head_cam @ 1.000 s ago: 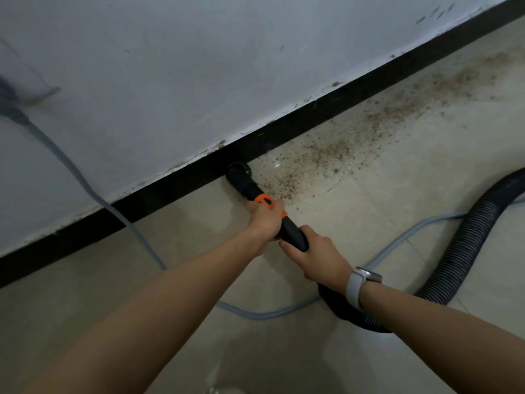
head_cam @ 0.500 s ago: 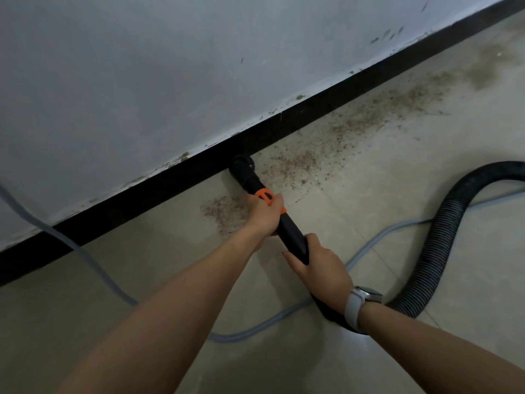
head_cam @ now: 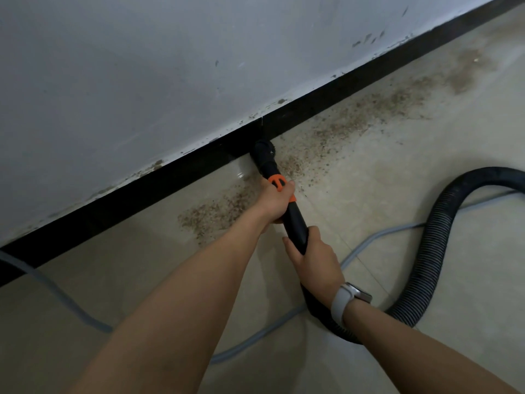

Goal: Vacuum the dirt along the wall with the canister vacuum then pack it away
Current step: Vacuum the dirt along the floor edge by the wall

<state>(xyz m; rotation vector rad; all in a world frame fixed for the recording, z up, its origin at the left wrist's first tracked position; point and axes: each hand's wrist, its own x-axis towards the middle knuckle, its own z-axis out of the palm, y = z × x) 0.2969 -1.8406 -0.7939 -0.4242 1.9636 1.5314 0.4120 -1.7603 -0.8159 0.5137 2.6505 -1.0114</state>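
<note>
Both hands hold the vacuum's rigid black nozzle tube (head_cam: 295, 223): the left hand (head_cam: 275, 201) wraps it at the orange collar (head_cam: 277, 183), the right hand (head_cam: 315, 261) grips lower, where the tube meets the ribbed, corrugated black hose (head_cam: 431, 251). The round brush tip (head_cam: 264, 150) sits on the floor against the glossy black baseboard (head_cam: 142, 191). Grainy brown dirt (head_cam: 349, 123) lies scattered along the smooth beige floor tiles (head_cam: 397, 172) on both sides of the tip. A grey cable (head_cam: 255, 341) snakes beneath the arms. A pale-strapped watch (head_cam: 345, 301) circles the right wrist.
</note>
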